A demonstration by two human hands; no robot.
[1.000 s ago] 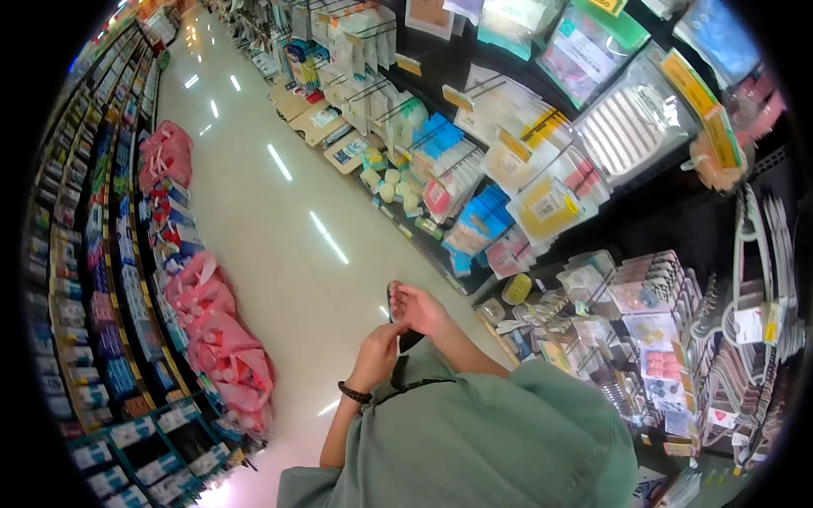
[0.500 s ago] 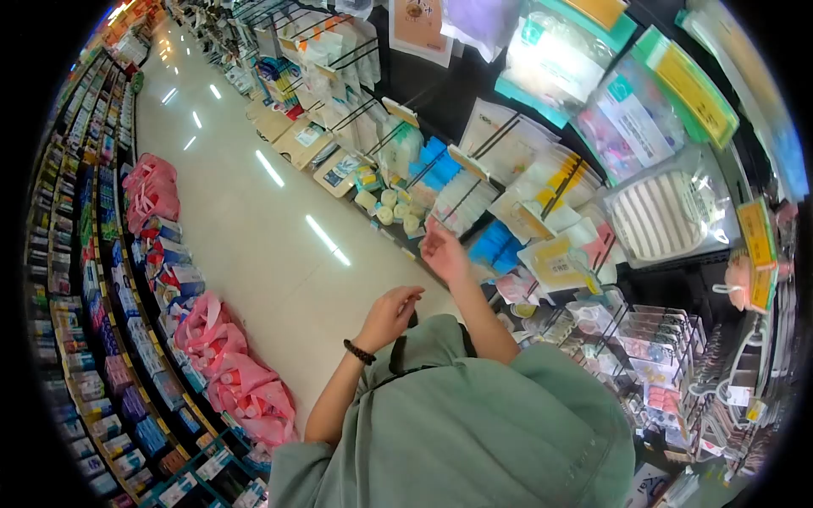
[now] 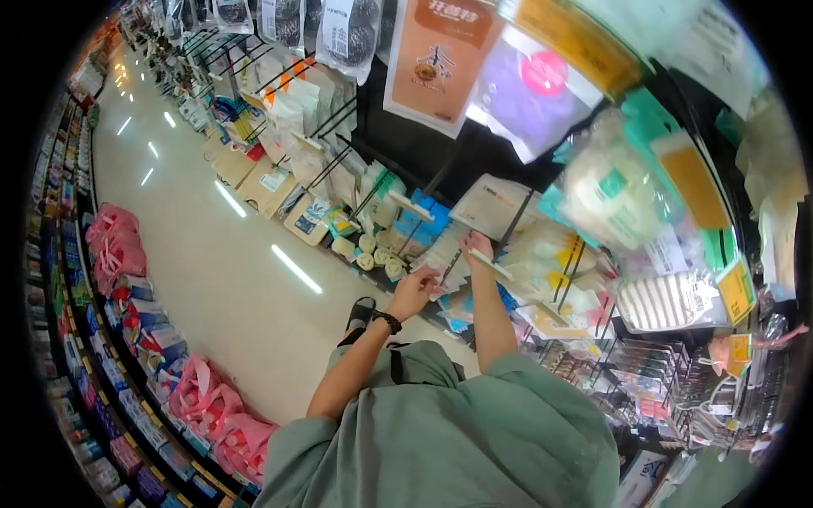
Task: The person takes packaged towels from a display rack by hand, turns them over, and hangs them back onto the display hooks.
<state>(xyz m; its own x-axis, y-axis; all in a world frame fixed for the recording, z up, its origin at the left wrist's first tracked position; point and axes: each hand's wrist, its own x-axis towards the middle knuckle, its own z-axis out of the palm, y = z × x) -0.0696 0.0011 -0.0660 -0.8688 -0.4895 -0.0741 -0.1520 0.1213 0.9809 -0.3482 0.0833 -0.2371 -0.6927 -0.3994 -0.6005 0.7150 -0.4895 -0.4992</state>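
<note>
Hands (image 3: 412, 293) near pale packets (image 3: 449, 252) — brown pouch (image 3: 428, 93) above, Chinese characters (image 3: 439, 54).

Pale, flat packets (image 3: 442, 251) hang layered along a dark hook (image 3: 451, 267), beside blue packets (image 3: 434, 218)

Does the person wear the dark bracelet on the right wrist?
No, the dark bracelet sits at the wrist of the left hand.

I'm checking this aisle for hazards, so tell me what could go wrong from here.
The right hand is close among hanging white packets, so one might get knocked loose. A pale label holder sits right by that hand and could be bumped. Pink bags line the other side of the aisle; a careless step that way might catch one.
</note>
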